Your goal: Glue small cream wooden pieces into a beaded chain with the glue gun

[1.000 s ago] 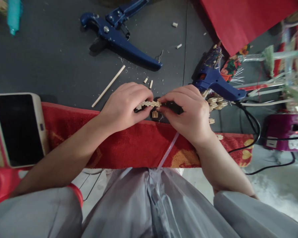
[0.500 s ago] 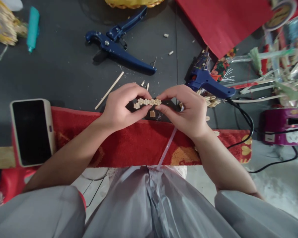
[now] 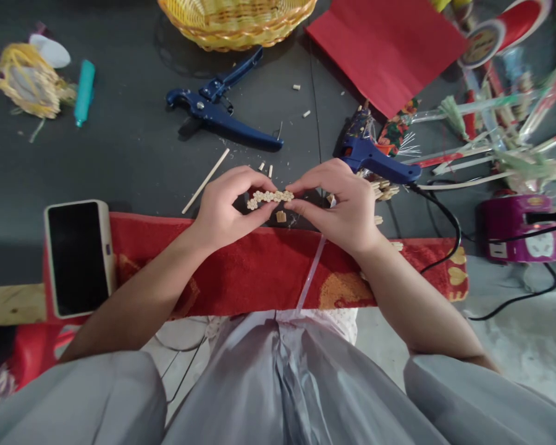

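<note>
Between my hands, just above the dark table, is a small curved strip of pale stick pieces (image 3: 269,197), clustered like little flowers. My left hand (image 3: 231,201) pinches its left and middle part between thumb and fingers. At the strip's right end, my right hand (image 3: 338,201) pinches with thumb and index finger. Just below the strip lies a small tan block (image 3: 281,216). A thin pale stick (image 3: 206,181) rests on the table beside my left hand, and a few short cut stick bits (image 3: 270,171) lie beyond the fingers.
Beyond my hands lies a blue cutter (image 3: 227,120), with a yellow wicker basket (image 3: 241,31) behind it. A blue glue gun (image 3: 380,159) sits to the right, its cord trailing past a purple power box (image 3: 514,227). A phone-like device (image 3: 78,259) rests on the red towel (image 3: 254,272).
The camera view has shifted, bringing more of the basket and the far table into sight. Both hands keep their pinch on the strip, with little visible movement.
</note>
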`<state>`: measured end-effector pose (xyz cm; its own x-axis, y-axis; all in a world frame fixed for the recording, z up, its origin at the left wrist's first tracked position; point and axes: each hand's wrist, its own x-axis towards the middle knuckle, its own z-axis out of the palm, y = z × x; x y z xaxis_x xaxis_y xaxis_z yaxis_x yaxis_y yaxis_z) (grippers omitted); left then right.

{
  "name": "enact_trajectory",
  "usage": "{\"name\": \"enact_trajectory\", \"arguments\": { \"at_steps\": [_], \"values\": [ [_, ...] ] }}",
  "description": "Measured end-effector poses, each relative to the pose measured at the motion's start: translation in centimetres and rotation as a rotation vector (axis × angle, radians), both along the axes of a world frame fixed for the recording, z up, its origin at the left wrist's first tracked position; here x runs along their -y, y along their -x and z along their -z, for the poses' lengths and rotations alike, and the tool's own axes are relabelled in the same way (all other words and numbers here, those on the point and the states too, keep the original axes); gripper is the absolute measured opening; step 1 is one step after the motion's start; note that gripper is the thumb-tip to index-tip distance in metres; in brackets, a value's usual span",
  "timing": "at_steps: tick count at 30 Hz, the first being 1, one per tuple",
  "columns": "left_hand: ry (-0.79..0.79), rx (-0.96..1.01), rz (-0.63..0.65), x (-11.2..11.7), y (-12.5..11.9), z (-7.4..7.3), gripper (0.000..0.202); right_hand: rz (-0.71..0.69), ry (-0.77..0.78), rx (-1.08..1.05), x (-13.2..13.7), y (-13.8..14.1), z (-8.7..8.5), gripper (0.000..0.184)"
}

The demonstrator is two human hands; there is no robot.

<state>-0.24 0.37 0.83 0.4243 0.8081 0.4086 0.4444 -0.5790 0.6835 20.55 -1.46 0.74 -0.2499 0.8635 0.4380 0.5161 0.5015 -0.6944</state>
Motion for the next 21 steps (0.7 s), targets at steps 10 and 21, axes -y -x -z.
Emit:
{"name": "enact_trajectory", "arguments": {
  "at_steps": [10,21],
  "values": [
    [-0.004,0.005,0.01,-0.09,0.01,0.05,0.006,-0.013,-0.005,-0.029,-0.05,0.09,-0.03,0.013],
    [0.022,-0.056,-0.031,-0.15,0.09,0.07,0.007,0.016,0.024,0.033,-0.07,-0.04,-0.44,0.012]
  ]
}}
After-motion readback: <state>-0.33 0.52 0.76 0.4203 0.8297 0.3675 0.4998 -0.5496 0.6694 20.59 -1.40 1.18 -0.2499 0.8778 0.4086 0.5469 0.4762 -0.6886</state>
